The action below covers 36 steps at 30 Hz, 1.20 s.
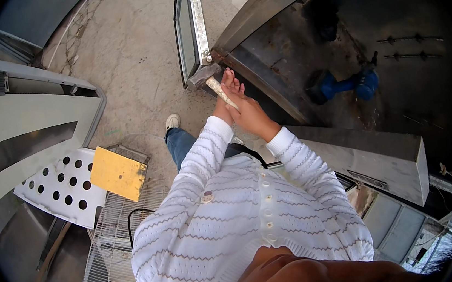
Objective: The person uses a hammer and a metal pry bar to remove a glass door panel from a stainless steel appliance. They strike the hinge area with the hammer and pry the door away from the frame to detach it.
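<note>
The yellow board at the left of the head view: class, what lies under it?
The yellow board lies across a white perforated panel and white wire racks on the ground. How far the panel and racks reach beneath it is covered.

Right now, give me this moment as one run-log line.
hands: left hand and right hand both grip hammer | hammer head: at door frame corner | nearby: blue dumbbell inside cabinet

Steel-headed, pale-handled hammer [210, 80] angled against the hinge corner.
</note>
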Each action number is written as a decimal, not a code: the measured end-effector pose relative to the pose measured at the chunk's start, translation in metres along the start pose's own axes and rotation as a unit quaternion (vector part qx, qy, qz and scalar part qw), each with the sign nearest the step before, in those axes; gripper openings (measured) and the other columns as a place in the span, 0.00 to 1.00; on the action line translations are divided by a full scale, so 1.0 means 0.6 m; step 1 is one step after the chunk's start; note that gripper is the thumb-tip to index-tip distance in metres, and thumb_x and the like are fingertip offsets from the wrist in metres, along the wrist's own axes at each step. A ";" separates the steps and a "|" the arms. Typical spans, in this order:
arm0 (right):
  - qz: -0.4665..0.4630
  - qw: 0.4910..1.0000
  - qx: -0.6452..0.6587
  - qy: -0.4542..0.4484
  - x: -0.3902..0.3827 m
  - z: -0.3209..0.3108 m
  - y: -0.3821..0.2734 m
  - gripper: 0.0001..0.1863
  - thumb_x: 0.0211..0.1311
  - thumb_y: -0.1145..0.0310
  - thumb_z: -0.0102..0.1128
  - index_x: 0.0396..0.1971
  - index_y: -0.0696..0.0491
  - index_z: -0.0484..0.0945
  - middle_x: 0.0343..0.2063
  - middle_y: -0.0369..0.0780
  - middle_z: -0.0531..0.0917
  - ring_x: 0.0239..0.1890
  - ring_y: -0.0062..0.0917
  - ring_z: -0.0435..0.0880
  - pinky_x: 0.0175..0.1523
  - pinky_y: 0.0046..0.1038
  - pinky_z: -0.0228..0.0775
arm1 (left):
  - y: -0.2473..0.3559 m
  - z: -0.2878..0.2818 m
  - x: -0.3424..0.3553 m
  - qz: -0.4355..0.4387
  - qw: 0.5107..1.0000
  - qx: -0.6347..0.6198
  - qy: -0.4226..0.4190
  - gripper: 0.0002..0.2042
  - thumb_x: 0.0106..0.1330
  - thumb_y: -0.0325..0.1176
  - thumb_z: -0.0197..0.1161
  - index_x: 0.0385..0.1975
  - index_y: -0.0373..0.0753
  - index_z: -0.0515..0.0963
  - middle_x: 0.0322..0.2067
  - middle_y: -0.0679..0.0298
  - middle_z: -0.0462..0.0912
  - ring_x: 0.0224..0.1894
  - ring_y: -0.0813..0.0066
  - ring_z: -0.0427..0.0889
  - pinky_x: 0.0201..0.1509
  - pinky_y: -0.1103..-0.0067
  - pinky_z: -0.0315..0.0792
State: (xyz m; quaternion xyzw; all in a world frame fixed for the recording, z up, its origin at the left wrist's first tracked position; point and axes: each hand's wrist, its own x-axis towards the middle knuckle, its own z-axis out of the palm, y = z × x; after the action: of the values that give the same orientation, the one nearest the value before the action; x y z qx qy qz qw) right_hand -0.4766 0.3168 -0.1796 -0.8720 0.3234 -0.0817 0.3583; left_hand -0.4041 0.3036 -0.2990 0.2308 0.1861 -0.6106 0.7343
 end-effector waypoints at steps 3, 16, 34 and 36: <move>0.010 0.999 -0.020 -0.039 -0.006 0.004 -0.012 0.30 0.61 0.73 0.55 0.66 0.51 0.65 0.57 0.56 0.72 0.54 0.51 0.75 0.57 0.38 0.70 | 0.001 -0.008 0.006 -0.005 1.000 -0.002 0.002 0.10 0.61 0.48 0.70 0.39 0.62 0.78 0.36 0.90 0.79 0.32 0.92 0.71 0.51 0.77 0.65; 0.006 0.997 -0.035 -0.074 -0.010 -0.006 -0.022 0.32 0.60 0.73 0.55 0.66 0.47 0.64 0.57 0.56 0.72 0.53 0.52 0.76 0.55 0.39 0.72 | 0.001 -0.015 0.023 -0.019 1.000 -0.001 0.014 0.11 0.61 0.48 0.70 0.40 0.62 0.78 0.37 0.91 0.79 0.29 0.92 0.71 0.44 0.79 0.68; -0.030 0.997 -0.067 -0.027 0.002 -0.006 -0.008 0.31 0.61 0.72 0.55 0.66 0.49 0.64 0.51 0.56 0.77 0.50 0.51 0.77 0.54 0.40 0.72 | -0.005 -0.014 0.027 -0.013 1.000 -0.014 0.023 0.11 0.60 0.46 0.70 0.40 0.62 0.78 0.34 0.90 0.79 0.29 0.91 0.71 0.45 0.78 0.68; -0.075 0.993 -0.077 -0.039 -0.006 -0.008 -0.020 0.31 0.61 0.72 0.55 0.66 0.49 0.64 0.51 0.56 0.77 0.50 0.51 0.77 0.54 0.39 0.72 | -0.002 -0.012 0.027 -0.025 0.999 -0.007 0.035 0.10 0.61 0.46 0.70 0.39 0.61 0.78 0.34 0.90 0.80 0.28 0.91 0.71 0.44 0.78 0.69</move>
State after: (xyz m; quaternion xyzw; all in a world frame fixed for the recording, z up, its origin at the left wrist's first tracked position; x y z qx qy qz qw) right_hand -0.4755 0.3225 -0.1677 -0.9214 0.2480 -0.0491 0.2950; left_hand -0.4021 0.2944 -0.3137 0.2420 0.2220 -0.6189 0.7136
